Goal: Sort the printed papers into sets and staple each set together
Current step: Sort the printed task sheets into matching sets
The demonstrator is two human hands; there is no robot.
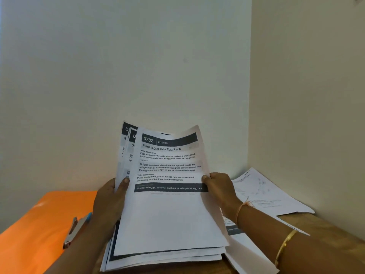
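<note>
I hold a fanned stack of printed papers upright in front of me, over the wooden table. The front sheet is headed "3782 Kitchen, Place Eggs into Egg Rack". My left hand grips the stack's left edge, thumb on the front. My right hand pinches the right edge of the front sheet, thumb on the printed side. A stapler, silver with a blue tip, lies on the orange folder to the left of my left wrist. More printed sheets lie flat on the table at the right.
An orange folder covers the left part of the wooden table. White walls meet in a corner just behind the table. Loose white sheets lie under my right forearm near the table's front.
</note>
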